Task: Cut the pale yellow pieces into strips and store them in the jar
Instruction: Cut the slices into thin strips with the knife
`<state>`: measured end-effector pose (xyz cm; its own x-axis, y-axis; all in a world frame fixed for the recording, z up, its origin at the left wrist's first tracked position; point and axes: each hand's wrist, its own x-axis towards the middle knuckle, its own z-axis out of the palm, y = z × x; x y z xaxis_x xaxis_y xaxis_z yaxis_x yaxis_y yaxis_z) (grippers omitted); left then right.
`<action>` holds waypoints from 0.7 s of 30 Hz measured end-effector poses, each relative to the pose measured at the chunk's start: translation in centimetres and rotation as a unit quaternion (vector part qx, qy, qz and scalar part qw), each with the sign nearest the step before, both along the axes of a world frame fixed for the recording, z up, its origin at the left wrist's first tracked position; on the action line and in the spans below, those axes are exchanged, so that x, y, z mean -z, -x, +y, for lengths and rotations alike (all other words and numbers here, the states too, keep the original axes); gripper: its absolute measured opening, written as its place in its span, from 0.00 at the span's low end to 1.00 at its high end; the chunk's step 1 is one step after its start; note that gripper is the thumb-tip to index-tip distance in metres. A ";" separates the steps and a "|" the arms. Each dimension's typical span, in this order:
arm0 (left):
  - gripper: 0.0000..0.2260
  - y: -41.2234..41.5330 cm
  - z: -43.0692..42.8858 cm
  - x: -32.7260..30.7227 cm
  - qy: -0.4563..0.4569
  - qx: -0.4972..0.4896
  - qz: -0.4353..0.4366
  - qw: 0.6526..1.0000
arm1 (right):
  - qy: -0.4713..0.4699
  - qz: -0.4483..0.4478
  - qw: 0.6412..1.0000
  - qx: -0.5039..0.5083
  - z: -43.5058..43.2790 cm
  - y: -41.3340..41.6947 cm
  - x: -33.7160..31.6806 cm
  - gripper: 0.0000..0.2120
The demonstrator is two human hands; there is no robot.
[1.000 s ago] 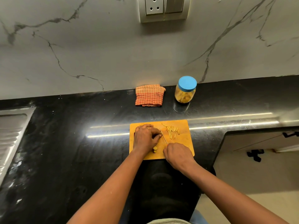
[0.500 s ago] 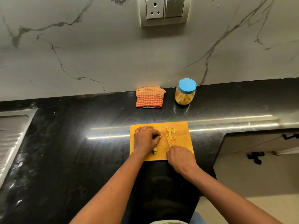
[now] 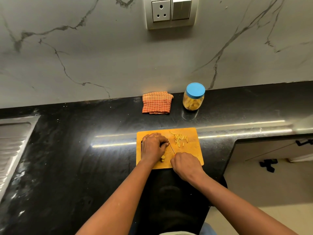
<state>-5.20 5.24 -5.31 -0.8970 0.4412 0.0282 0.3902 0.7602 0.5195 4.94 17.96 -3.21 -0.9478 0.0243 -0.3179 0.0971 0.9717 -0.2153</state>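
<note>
An orange cutting board (image 3: 193, 156) lies on the black counter. My left hand (image 3: 153, 146) sits on its left half with curled fingers; what it holds down is hidden. My right hand (image 3: 185, 164) grips a knife (image 3: 171, 146) whose thin blade runs up to the left hand's fingertips. Several pale yellow strips (image 3: 180, 139) lie scattered on the board's far right part. Two small pale yellow pieces (image 3: 163, 158) rest below the left hand. A clear jar (image 3: 193, 100) with a blue lid (image 3: 195, 89) stands by the wall and holds pale yellow pieces.
A folded orange checked cloth (image 3: 157, 102) lies left of the jar against the marble wall. A steel sink drainer (image 3: 11, 143) is at the far left. The counter's edge steps back at the right above a cabinet (image 3: 274, 150). A wall socket (image 3: 171, 12) is overhead.
The knife blade has shifted slightly against the left hand's fingertips. Both hands stay at about the same places on the board.
</note>
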 end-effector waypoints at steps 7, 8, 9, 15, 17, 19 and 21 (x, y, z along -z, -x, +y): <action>0.06 -0.1 0.0 0.2 -0.003 0.001 0.017 1.000 | -0.017 -0.025 0.999 -0.020 0.2 0.5 0.3 0.16; 0.05 -0.3 0.0 0.1 -0.003 -0.001 0.022 1.000 | -0.017 -0.033 0.999 -0.009 0.0 0.7 0.1 0.16; 0.05 -0.3 0.0 0.1 -0.002 -0.002 0.025 1.000 | -0.014 -0.038 0.999 0.004 -0.2 0.9 -0.1 0.16; 0.06 -0.3 -0.1 0.0 0.006 -0.003 0.016 1.000 | -0.021 -0.040 0.998 0.044 -0.6 1.1 -0.8 0.16; 0.06 -0.3 -0.1 0.1 0.007 -0.004 0.010 1.000 | -0.024 -0.041 0.998 0.037 -0.5 0.4 -0.6 0.15; 0.05 -0.2 -0.1 0.2 0.004 -0.010 0.006 1.000 | -0.023 -0.040 0.999 0.026 0.1 -0.3 -0.2 0.15; 0.05 -0.1 0.0 0.2 0.002 -0.014 0.000 1.000 | -0.022 -0.037 0.999 0.019 0.6 -0.6 0.0 0.16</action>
<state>-5.06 5.21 -5.54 -0.9092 0.4155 0.0266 0.3685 0.7731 0.5163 5.55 18.58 -3.17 -0.9202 0.0749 -0.3843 0.1476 0.9755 -0.1633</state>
